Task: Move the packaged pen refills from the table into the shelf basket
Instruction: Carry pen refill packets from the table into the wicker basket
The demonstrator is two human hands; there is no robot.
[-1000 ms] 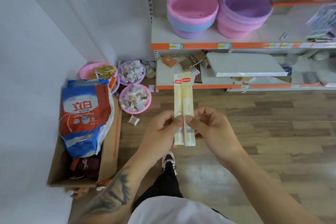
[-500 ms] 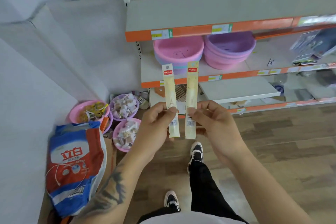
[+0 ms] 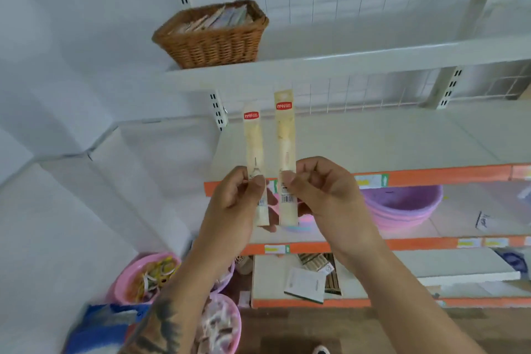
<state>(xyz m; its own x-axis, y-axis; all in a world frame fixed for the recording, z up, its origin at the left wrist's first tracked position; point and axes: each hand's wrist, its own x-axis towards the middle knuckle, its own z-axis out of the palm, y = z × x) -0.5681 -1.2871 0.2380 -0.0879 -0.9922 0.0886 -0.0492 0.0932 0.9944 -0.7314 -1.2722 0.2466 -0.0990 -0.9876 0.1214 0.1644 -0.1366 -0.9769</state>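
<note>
Two packaged pen refills, held upright side by side with a narrow gap between, well below and slightly right of the wicker basket (image 3: 211,37). Left refill pack (image 3: 254,149) pinched near its lower part between thumb and curled fingers of the left hand (image 3: 235,204), bottom end showing beneath the thumb. Right refill pack (image 3: 285,146) pinched the same way by the right hand (image 3: 321,195), barcode visible just under the thumb, top edge a little higher than the left pack's. Red label near the top of each.

One basket only, on the upper white shelf (image 3: 344,62) at its left end, holding flat packets standing on edge, count not clear. Between the packs and the basket, just the front lip of that upper shelf.

Below and left of the basket, near the floor: a pink bowl (image 3: 129,276) of coloured rubber bands, a blue bag (image 3: 94,327) partly cut off by the frame, another pink bowl (image 3: 227,322) of small wrapped pieces behind the left forearm. Below and right of the basket: a bare middle shelf with an orange edge strip (image 3: 431,177), stacked purple basins (image 3: 402,205) on the shelf beneath, and lower still a white booklet (image 3: 304,284) over a box of brown sticks.
</note>
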